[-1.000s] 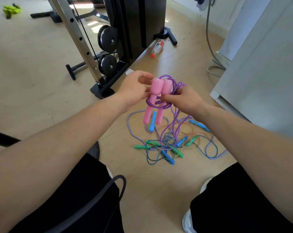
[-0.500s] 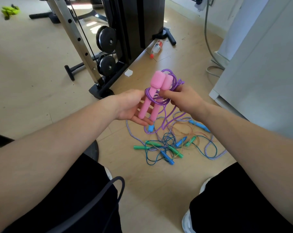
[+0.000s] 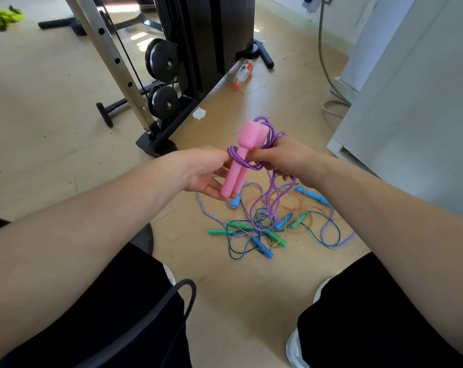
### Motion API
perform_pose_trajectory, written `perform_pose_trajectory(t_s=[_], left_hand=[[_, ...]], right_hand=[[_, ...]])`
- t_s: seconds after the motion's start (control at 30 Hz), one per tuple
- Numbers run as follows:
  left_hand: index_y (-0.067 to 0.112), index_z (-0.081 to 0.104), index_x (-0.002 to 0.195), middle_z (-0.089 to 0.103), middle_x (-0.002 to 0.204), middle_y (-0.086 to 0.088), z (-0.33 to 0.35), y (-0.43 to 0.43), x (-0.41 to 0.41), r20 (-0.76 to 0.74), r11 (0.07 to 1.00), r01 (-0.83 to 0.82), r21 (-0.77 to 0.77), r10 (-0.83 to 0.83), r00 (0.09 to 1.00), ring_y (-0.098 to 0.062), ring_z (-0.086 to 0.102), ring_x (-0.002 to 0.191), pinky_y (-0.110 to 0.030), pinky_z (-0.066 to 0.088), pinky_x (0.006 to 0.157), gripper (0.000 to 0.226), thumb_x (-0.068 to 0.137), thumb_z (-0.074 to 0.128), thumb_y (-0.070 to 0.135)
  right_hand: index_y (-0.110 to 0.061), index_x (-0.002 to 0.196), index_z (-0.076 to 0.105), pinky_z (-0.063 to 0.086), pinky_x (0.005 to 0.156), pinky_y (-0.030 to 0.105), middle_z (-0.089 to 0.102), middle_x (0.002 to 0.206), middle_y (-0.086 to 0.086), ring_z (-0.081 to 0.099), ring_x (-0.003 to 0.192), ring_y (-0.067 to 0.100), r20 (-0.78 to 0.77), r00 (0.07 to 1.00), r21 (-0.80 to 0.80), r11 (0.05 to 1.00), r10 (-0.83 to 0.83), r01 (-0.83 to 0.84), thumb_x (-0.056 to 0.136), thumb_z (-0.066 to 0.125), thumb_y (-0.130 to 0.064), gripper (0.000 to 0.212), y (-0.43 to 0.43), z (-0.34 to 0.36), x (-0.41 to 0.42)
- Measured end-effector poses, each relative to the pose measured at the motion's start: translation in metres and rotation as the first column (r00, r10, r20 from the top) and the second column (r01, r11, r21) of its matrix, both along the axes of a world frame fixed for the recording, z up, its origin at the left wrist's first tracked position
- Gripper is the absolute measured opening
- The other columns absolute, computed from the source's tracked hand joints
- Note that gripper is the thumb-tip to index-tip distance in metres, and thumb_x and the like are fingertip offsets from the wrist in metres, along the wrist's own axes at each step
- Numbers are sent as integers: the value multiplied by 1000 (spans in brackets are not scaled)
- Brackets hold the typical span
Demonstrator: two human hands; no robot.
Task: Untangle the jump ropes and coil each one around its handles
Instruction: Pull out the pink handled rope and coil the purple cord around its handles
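Pink handles (image 3: 237,173), paired side by side and bound by turns of purple rope (image 3: 256,166), are held above the floor (image 3: 225,277). Left hand (image 3: 206,173) holds their lower ends between thumb and fingers. Right hand (image 3: 286,160) pinches the coil, and slack trails into the tangled ropes (image 3: 262,231) below.

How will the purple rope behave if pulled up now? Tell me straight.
Probably floppy: the purple rope hangs limp from the right hand in loose loops. Likely to snag: its lower end dips into the floor tangle, so lifting may drag others. The pink handles look like light foam, so little weight anchors it.
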State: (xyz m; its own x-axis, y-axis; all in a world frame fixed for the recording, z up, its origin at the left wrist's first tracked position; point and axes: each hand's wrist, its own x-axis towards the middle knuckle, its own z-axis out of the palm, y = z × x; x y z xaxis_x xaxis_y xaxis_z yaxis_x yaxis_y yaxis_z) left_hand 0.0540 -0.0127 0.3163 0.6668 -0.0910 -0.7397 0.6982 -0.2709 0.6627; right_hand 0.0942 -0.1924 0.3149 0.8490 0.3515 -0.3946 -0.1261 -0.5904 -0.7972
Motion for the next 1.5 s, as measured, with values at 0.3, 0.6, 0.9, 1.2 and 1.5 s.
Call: perform_pose_trajectory(t_s=[0.3,0.6,0.9,1.2,1.5], left_hand=[[7,68,95,70,82,-10,-1,-4,3,158,987,-107,118,88,984,-21,69,65,-29,59,56,23,101,52,23],[1,74,78,75,79,-16,-12,-11,10,432,934,-274,229,154,889,-27,75,78,-37,61,84,10,81,78,11],[-3,74,87,73,87,-18,-6,-10,8,436,903,-429,9,383,814,-28,75,80,-33,62,80,15,74,80,-6],[6,63,98,69,98,-14,-5,-7,4,497,945,-321,-63,309,811,-23,71,87,-26,61,76,26,82,73,-11],[14,72,105,73,96,-1,-10,-3,5,602,983,-104,152,-9,798,-5,68,82,-22,56,77,23,85,73,2]], right_hand=[[-19,78,65,29,48,26,53,66,0,39,50,15,-258,963,73,992,-79,101,64,56,-85,67,-4,22,-3],[-13,82,62,23,34,11,57,62,5,39,31,10,-160,908,101,909,-387,405,84,60,-44,31,2,10,-3],[-11,82,62,27,43,22,57,54,5,46,42,18,-148,869,248,833,-472,494,77,66,-34,23,-2,6,1],[-14,76,61,28,45,22,56,52,4,48,45,19,-182,837,250,799,-515,546,79,63,-38,23,-6,10,4],[-14,77,62,29,44,22,58,57,6,45,42,18,-139,866,253,828,-480,500,79,62,-38,24,-9,13,4]])
